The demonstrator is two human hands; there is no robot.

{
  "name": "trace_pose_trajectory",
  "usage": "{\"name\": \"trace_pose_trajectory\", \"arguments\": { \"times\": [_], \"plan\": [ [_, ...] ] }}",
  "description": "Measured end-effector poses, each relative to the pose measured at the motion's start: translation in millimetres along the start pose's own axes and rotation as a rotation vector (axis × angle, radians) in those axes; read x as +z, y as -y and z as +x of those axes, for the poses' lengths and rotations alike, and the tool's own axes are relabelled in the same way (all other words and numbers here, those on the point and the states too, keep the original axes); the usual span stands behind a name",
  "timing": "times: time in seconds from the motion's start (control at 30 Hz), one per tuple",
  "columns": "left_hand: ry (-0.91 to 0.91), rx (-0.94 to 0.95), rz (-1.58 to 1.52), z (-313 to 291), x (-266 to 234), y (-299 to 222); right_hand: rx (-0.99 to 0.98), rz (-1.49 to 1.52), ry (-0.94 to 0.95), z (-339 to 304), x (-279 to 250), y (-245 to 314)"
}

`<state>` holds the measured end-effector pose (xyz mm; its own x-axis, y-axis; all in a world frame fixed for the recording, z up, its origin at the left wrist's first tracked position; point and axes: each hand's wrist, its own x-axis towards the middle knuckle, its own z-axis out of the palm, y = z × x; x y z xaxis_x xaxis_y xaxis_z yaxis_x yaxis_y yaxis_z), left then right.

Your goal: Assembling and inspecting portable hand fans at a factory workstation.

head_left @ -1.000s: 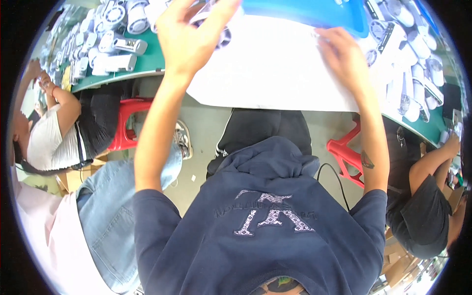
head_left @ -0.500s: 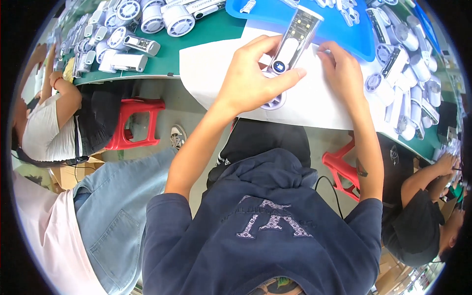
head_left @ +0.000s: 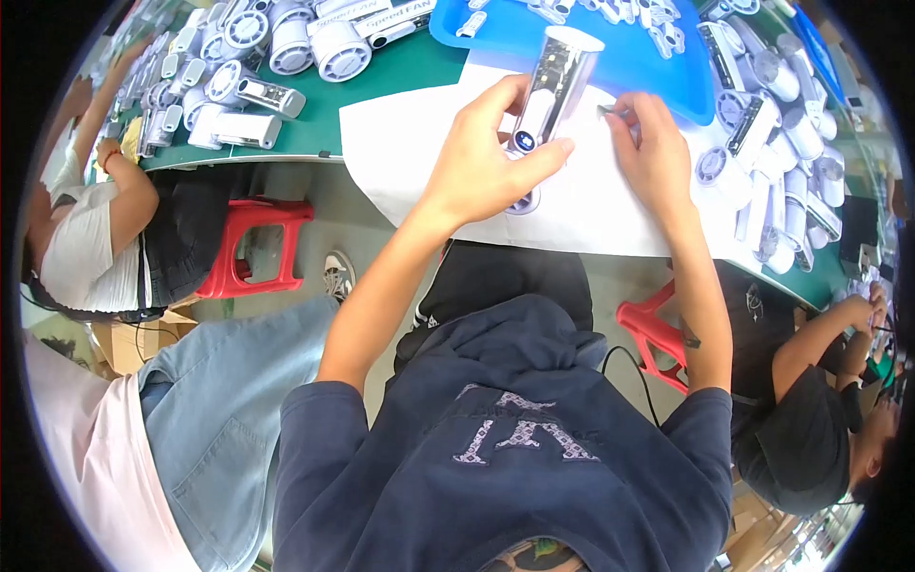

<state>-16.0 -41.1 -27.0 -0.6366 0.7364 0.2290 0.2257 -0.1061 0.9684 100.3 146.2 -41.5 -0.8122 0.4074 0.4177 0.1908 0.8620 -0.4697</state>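
My left hand (head_left: 486, 157) is wrapped round a white handheld fan (head_left: 558, 81), fingers on one side and thumb on the other. The fan's handle points up and away from me, with a clear panel showing small parts inside and a dark round button low on it. Its round vented end is partly hidden below my palm. To the right, over the white sheet (head_left: 410, 143), my right hand (head_left: 653, 143) has thumb and forefinger pinched together. A small greyish bit shows at those fingertips, too small to name.
Beyond the sheet lies a blue tray (head_left: 701, 81) with several small white-and-clear parts (head_left: 660, 38). Piles of similar fans flank it at left (head_left: 343, 52) and right (head_left: 796, 124) on the green table (head_left: 396, 71). People sit on both sides, near red stools (head_left: 233, 276).
The fan in my left hand has tilted, its clear panel turning more to the side. My right hand's fingers have drawn together into a pinch, with a small bit at the tips.
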Motion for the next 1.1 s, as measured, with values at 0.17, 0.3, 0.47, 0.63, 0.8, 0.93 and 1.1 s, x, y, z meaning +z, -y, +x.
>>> {"name": "trace_pose_trajectory", "arguments": {
  "times": [0.17,0.3,0.47,0.63,0.8,0.93,1.1],
  "plan": [
    [-0.045,0.071,-0.09,4.5,3.7,14.6,-0.034,0.164,0.002,-1.2,-9.0,-9.3],
    [-0.087,0.009,-0.171,8.1,6.3,15.8,0.076,0.501,-0.007,-2.4,-16.2,-19.7],
    [-0.042,0.032,-0.102,11.9,7.1,10.4,-0.087,0.22,0.081,3.0,-14.5,-10.7],
    [-0.053,0.022,-0.092,9.0,8.0,13.1,-0.112,-0.136,0.087,6.4,-1.4,-0.6],
    [-0.063,-0.004,-0.119,8.9,4.9,12.3,-0.059,0.193,-0.061,1.2,-12.8,3.9],
    [-0.092,0.01,-0.059,11.8,5.1,7.4,-0.056,0.47,-0.129,-0.1,-32.6,2.4],
    [-0.135,0.025,-0.035,17.4,12.8,-20.7,0.204,0.947,-0.056,-0.8,-73.7,28.4]
  ]
}}
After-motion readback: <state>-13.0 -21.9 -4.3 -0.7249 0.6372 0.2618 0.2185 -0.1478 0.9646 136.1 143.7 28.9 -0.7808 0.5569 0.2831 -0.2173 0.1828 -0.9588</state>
